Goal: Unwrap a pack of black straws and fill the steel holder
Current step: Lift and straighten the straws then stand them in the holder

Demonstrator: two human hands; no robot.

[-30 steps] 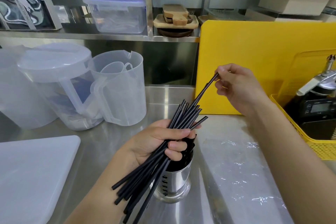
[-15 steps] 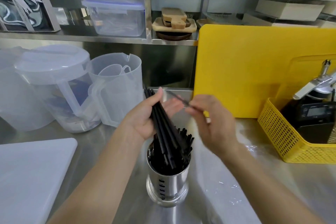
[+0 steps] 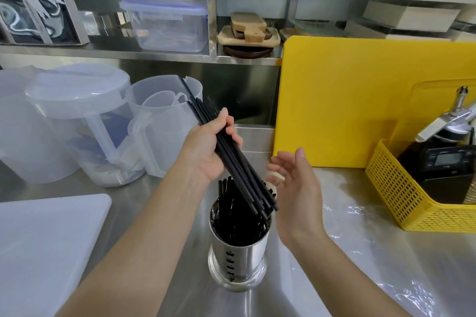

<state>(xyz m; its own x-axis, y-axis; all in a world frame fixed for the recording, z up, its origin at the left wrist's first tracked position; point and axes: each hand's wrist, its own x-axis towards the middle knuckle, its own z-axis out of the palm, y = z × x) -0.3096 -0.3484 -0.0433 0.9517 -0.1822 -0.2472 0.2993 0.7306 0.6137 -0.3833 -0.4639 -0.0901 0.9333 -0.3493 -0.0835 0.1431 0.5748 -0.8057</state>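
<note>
A person's left hand grips a bundle of black straws slanted from 11 o'clock down to 5 o'clock, lower ends just over the rim of the steel holder standing on the bench at the frame's 6 o'clock; the fingers are wrapped round the bundle; the right hand waits at the holder's 3 o'clock, palm spread wide and holding nothing. The holder already looks crowded with straws; released at this tilt, the bundle could likely catch on those inside and splay over the rim, or nudge the holder; a loosened grip might let single straws slide onto the bench. Clear film, probably the wrapper, lies at 4 o'clock, hard to trace against the steel; how deep the holder's straws sit cannot be seen; both forearms are cut off at the lower edge.
</note>
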